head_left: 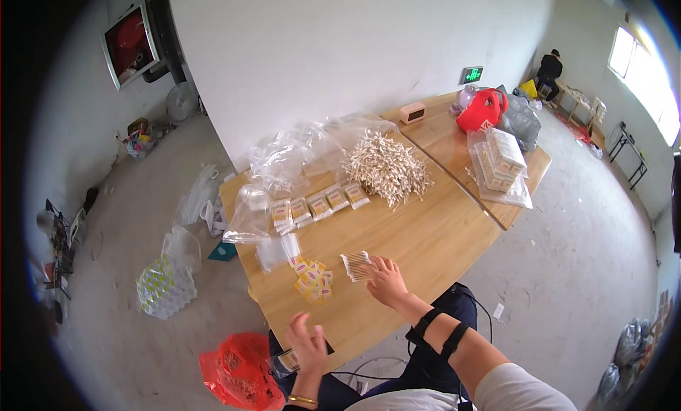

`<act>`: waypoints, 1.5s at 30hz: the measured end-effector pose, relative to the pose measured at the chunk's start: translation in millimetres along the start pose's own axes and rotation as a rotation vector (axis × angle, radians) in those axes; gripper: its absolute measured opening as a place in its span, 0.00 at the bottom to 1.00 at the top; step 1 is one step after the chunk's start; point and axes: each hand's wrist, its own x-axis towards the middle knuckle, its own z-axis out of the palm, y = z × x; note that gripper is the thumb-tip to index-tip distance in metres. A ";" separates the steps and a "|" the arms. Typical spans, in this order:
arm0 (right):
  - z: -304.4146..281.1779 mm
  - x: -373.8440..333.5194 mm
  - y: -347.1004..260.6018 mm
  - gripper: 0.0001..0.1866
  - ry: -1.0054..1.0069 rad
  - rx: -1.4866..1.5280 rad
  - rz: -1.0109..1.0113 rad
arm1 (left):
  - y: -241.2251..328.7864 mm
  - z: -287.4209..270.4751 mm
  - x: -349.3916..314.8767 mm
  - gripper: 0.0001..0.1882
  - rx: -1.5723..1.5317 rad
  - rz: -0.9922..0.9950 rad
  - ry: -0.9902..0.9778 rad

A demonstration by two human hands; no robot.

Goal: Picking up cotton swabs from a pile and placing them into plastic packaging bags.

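Note:
A neat row of cotton swabs (356, 266) lies on the wooden table (425, 237). My right hand (387, 282) rests at its right end, fingers stretched out and touching the swabs. Over the table's near left edge, my left hand (306, 346) is raised with fingers apart and holds nothing. Just beneath it is a small clear packet (286, 362), partly hidden by the hand. Yellow-and-white paper cards (313, 280) lie scattered left of the swabs. Beyond them stand several filled swab packs (319, 207) in a row, beside a large heap of loose swabs (389, 168).
Clear plastic bags (291, 156) and empty small bags (273, 253) lie on the left. A second table holds bundled white packs (500, 163), a red bag (482, 110) and a pink clock (413, 113). A red bag (241, 372) sits on the floor. Another person (549, 72) sits far right.

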 end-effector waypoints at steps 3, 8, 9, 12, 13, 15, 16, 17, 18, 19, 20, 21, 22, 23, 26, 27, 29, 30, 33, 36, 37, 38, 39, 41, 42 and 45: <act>4.1 16.7 5.0 0.28 0.029 -0.027 -0.057 | 29.1 40.8 12.8 0.25 0.093 0.089 -0.188; 6.1 31.1 6.2 0.22 0.035 -0.014 -0.099 | 32.0 95.1 35.1 0.35 0.277 0.204 -0.331; 5.1 32.0 7.2 0.22 0.033 -0.013 -0.096 | 30.3 102.6 40.8 0.35 0.277 0.204 -0.334; 3.1 34.0 8.9 0.21 0.031 0.022 -0.096 | 26.5 120.4 56.7 0.38 0.310 0.261 -0.338; 2.9 34.2 9.1 0.21 0.028 0.014 -0.098 | 26.5 124.8 62.2 0.39 0.331 0.270 -0.352; 3.6 34.9 12.2 0.21 0.024 0.005 -0.094 | 27.6 132.7 71.3 0.40 0.349 0.281 -0.370; 4.5 34.5 14.8 0.21 0.016 0.014 -0.089 | 28.5 136.3 75.1 0.41 0.409 0.296 -0.388; 5.5 33.7 17.3 0.22 0.008 0.023 -0.084 | 29.3 139.1 77.5 0.42 0.470 0.312 -0.406; 5.5 33.2 17.7 0.22 0.007 0.025 -0.080 | 28.5 141.6 78.4 0.42 0.470 0.313 -0.410; 5.5 31.9 18.0 0.22 0.006 0.064 -0.070 | 27.6 143.9 78.9 0.43 0.522 0.308 -0.437; 5.2 30.6 18.6 0.22 0.005 0.103 -0.059 | 26.8 146.3 79.4 0.44 0.573 0.304 -0.464; 5.0 30.0 18.2 0.22 0.005 0.107 -0.057 | 22.5 148.5 77.5 0.44 0.577 0.304 -0.468; 4.4 29.0 18.3 0.23 -0.015 0.112 -0.057 | 18.4 149.7 73.9 0.44 0.564 0.317 -0.452; 3.7 27.6 18.3 0.23 -0.035 0.117 -0.058 | 14.1 150.7 70.3 0.45 0.551 0.329 -0.436; -2.7 22.2 22.3 0.22 -0.063 0.157 -0.071 | 12.5 152.7 66.1 0.45 0.563 0.360 -0.415; -3.5 20.4 24.8 0.22 -0.061 0.159 -0.068 | 12.5 152.7 65.1 0.45 0.564 0.362 -0.417; -5.7 16.5 30.0 0.24 -0.073 0.194 -0.078 | 12.5 152.2 63.2 0.44 0.574 0.370 -0.428; -6.3 13.9 34.4 0.24 -0.070 0.195 -0.075 | 13.5 151.5 63.0 0.44 0.575 0.373 -0.429; -11.1 -1.8 44.7 0.24 -0.053 0.237 0.061 | 17.6 146.4 61.1 0.43 0.577 0.387 -0.413; -14.2 -26.4 44.4 0.28 0.019 0.224 0.028 | 23.9 137.8 58.5 0.42 0.526 0.362 -0.424; -13.1 -33.4 43.9 0.30 0.010 0.144 0.002 | 25.8 135.7 56.9 0.42 0.515 0.360 -0.422; -11.7 -39.7 42.8 0.34 0.002 0.064 -0.025 | 27.5 133.6 55.1 0.42 0.505 0.358 -0.419; -9.7 -44.7 40.4 0.34 0.007 0.068 -0.023 | 27.9 131.6 52.5 0.42 0.509 0.363 -0.419; -5.6 -52.5 35.2 0.40 -0.087 -0.087 -0.101 | 27.8 127.8 46.4 0.42 0.495 0.351 -0.447; -5.5 -54.4 30.3 0.40 -0.084 -0.082 -0.101 | 27.2 126.0 44.5 0.42 0.501 0.352 -0.448; -2.7 -57.0 17.6 0.44 -0.120 -0.135 -0.112 | 25.0 119.5 41.7 0.44 0.453 0.312 -0.477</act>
